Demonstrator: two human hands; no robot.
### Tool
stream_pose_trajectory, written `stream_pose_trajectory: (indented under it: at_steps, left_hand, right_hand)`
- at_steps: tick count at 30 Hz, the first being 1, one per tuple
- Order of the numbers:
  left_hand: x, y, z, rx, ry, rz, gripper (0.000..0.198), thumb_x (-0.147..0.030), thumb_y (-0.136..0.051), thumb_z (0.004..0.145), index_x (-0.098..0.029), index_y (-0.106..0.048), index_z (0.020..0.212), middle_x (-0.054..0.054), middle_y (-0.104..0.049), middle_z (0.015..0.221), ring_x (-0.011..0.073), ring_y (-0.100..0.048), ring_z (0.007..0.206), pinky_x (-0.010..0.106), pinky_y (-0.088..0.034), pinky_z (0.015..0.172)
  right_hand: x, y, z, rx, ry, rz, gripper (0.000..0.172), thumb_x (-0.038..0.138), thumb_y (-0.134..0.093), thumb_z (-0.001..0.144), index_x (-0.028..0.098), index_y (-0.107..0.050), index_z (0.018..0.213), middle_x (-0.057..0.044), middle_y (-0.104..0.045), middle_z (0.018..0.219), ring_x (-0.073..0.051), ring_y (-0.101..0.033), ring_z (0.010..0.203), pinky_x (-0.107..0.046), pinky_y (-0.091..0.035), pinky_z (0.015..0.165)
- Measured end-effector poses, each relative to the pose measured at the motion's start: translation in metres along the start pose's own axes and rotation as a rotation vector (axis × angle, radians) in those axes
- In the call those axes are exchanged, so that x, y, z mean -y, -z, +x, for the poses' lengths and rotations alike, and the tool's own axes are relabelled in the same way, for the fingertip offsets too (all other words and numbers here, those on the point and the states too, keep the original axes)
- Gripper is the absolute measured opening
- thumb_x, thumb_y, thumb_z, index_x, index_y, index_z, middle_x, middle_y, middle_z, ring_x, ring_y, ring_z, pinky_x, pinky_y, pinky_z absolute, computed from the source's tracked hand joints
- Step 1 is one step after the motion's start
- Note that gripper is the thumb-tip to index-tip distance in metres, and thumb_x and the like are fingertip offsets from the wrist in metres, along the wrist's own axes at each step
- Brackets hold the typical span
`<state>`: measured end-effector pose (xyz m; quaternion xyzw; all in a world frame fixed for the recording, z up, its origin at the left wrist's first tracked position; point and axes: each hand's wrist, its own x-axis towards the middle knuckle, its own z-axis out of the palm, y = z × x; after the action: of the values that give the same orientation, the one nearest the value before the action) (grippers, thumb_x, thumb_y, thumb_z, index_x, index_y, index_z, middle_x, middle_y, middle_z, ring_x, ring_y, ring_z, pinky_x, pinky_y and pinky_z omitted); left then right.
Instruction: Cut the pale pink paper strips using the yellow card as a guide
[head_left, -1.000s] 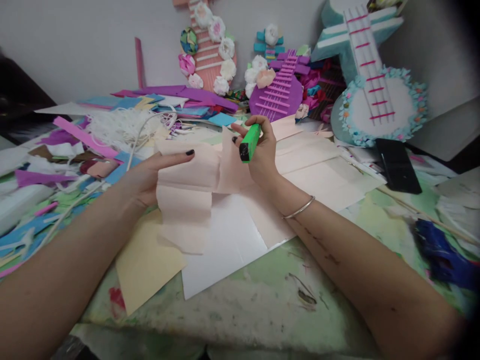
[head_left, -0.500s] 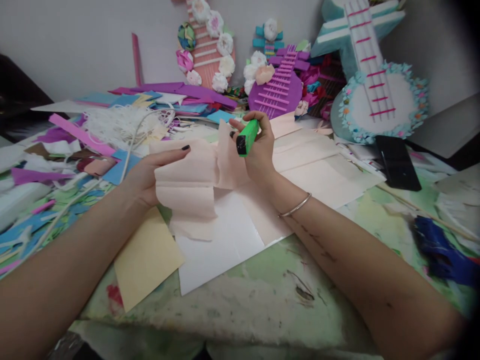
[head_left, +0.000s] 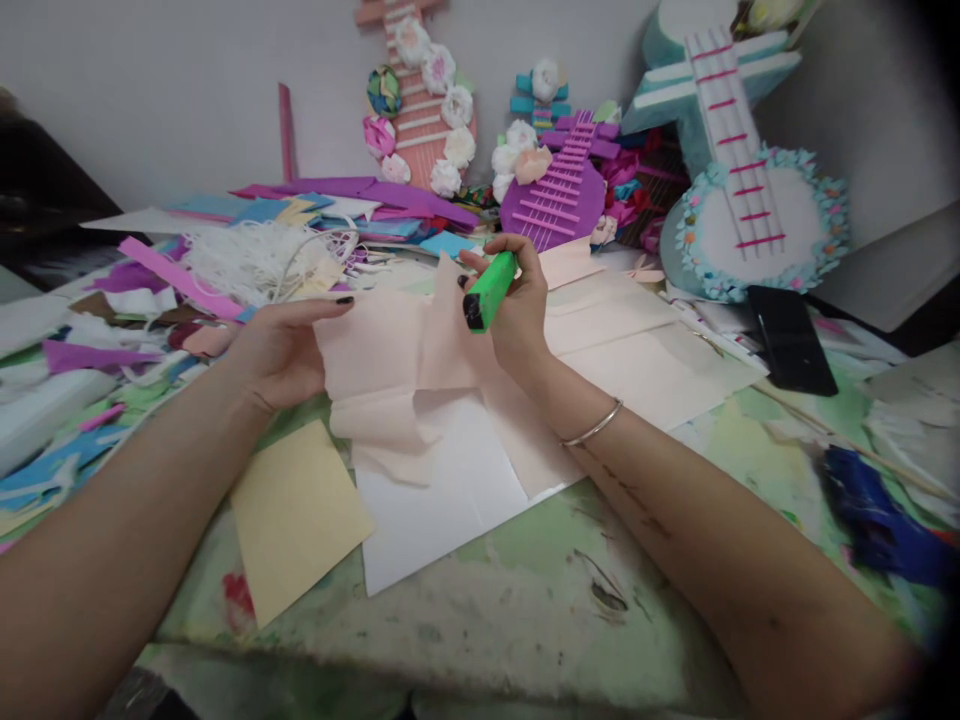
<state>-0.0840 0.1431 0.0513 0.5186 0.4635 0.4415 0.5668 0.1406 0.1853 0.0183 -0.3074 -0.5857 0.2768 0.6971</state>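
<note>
My left hand (head_left: 281,350) is closed on the left edge of a pale peach sheet of crepe paper (head_left: 371,350), thumb along its top. The paper is creased and its lower flap hangs in folds. My right hand (head_left: 519,300) grips a bright green box cutter (head_left: 491,290) with a black end towards me; its blade end is hidden. That hand is at the raised right part of the same paper. Under the crepe paper lies a white sheet (head_left: 435,500), with a pale yellow square of paper (head_left: 300,515) to its left.
More peach paper (head_left: 637,340) spreads to the right, near a black phone (head_left: 793,340). Paper scraps and white string (head_left: 244,255) pile up on the left. Decorated paper guitars, one purple (head_left: 559,200) and one pale blue (head_left: 757,220), stand along the wall.
My left hand has shifted slightly left and down, and the paper's lower flap has folded up more. The box cutter's black end has moved a little left and down.
</note>
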Motion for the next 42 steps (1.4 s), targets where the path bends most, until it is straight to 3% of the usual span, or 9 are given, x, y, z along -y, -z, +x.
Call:
stream_pose_trajectory:
  at_steps: [4,6,11,16,21,25,30,37,42]
  left_hand:
    - [-0.006,0.024,0.003,0.190,0.224,-0.055,0.045,-0.057,-0.050,0.080,-0.018,-0.068,0.088,0.010,-0.073,0.079,0.0335,-0.069,0.096,0.052,-0.054,0.086]
    - [-0.011,0.037,0.004,0.241,0.281,0.116,0.066,-0.074,-0.036,0.080,-0.016,-0.066,0.072,0.013,-0.071,0.070,0.0344,-0.071,0.082,0.053,-0.055,0.076]
    - [-0.021,0.060,0.009,-0.051,0.195,0.633,0.069,-0.078,-0.027,0.081,-0.019,-0.047,0.051,0.014,-0.069,0.063,0.0253,-0.068,0.062,0.036,-0.054,0.058]
    - [-0.023,0.046,0.041,-0.174,-0.031,0.967,0.038,-0.055,-0.060,0.077,-0.017,-0.062,0.078,0.007,-0.072,0.083,0.0262,-0.067,0.085,0.032,-0.051,0.071]
    - [-0.014,0.020,0.082,0.067,-0.080,1.226,0.031,-0.038,-0.060,0.091,-0.015,-0.060,0.112,0.008,-0.062,0.114,0.0215,-0.061,0.101,0.043,-0.050,0.088]
    - [-0.009,0.016,0.097,0.199,-0.041,1.327,0.034,-0.035,-0.059,0.093,-0.016,-0.056,0.121,0.009,-0.058,0.120,0.0218,-0.061,0.102,0.042,-0.053,0.086]
    - [-0.027,0.022,0.108,0.279,-0.112,1.369,0.034,-0.035,-0.059,0.093,-0.016,-0.056,0.121,0.009,-0.058,0.120,0.0223,-0.061,0.102,0.042,-0.053,0.086]
    - [-0.070,0.036,0.132,0.146,-0.283,1.388,0.036,-0.037,-0.058,0.093,-0.015,-0.055,0.122,0.009,-0.057,0.121,0.0224,-0.060,0.104,0.042,-0.052,0.087]
    - [-0.068,0.047,0.140,0.107,-0.306,1.436,0.036,-0.036,-0.058,0.093,-0.015,-0.055,0.123,0.009,-0.057,0.122,0.0219,-0.060,0.103,0.042,-0.052,0.087]
  right_hand:
    - [0.022,-0.001,-0.003,0.071,0.000,0.102,0.036,0.042,-0.070,0.074,0.028,-0.043,0.094,-0.001,-0.054,0.105,-0.021,-0.064,0.108,-0.034,-0.057,0.080]
    - [0.036,0.002,-0.004,0.133,-0.036,0.112,0.037,0.042,-0.072,0.072,0.028,-0.044,0.092,0.000,-0.054,0.098,-0.020,-0.067,0.100,-0.032,-0.057,0.074]
    - [0.078,0.016,0.007,0.088,-0.023,0.032,0.034,0.041,-0.070,0.077,0.026,-0.044,0.092,0.004,-0.055,0.073,-0.020,-0.070,0.087,-0.031,-0.056,0.068]
    - [0.126,0.033,0.032,-0.055,0.087,-0.005,0.025,0.036,-0.064,0.083,0.029,-0.043,0.094,0.003,-0.062,0.077,-0.017,-0.069,0.078,-0.032,-0.056,0.072]
    - [0.153,0.064,0.013,0.213,-0.019,-0.253,0.024,0.035,-0.065,0.083,0.028,-0.047,0.096,0.000,-0.066,0.088,-0.020,-0.071,0.088,-0.033,-0.058,0.071]
    - [0.162,0.108,-0.047,0.628,-0.150,-0.706,0.027,0.024,-0.063,0.084,0.028,-0.051,0.108,-0.008,-0.066,0.114,-0.026,-0.063,0.115,-0.041,-0.055,0.091]
    - [0.158,0.145,-0.118,0.813,-0.184,-0.927,0.044,0.009,-0.057,0.078,0.027,-0.052,0.118,-0.014,-0.053,0.138,-0.030,-0.057,0.123,-0.042,-0.057,0.090]
    - [0.154,0.116,-0.123,0.919,-0.138,-0.932,0.035,0.016,-0.057,0.083,0.024,-0.050,0.117,-0.014,-0.058,0.131,-0.028,-0.044,0.135,-0.050,-0.042,0.109]
    - [0.147,0.110,-0.116,0.888,-0.157,-0.908,0.037,0.016,-0.058,0.082,0.025,-0.048,0.117,-0.015,-0.058,0.132,-0.028,-0.049,0.131,-0.052,-0.041,0.108]
